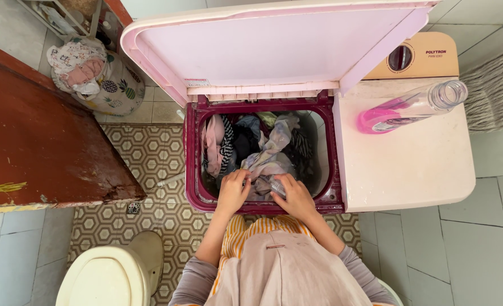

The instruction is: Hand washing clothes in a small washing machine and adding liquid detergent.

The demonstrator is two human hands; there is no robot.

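Nearest, at 6 o'clock: both hands reach into the washer tub (195,170). Left hand (233,191) has fingers curled, gripping the pale cloth (268,161); right hand (296,195) is bent over the same cloth, pinching a fold. Cloth lies atop mixed laundry (228,141) mid-tub. Toilet (112,275) at 7 o'clock. Bottle (412,105) with pink liquid lies on its side at 2 o'clock on the white cover (415,164). Pink lid (274,45) is raised at 12. Hamper (95,76) at 10.
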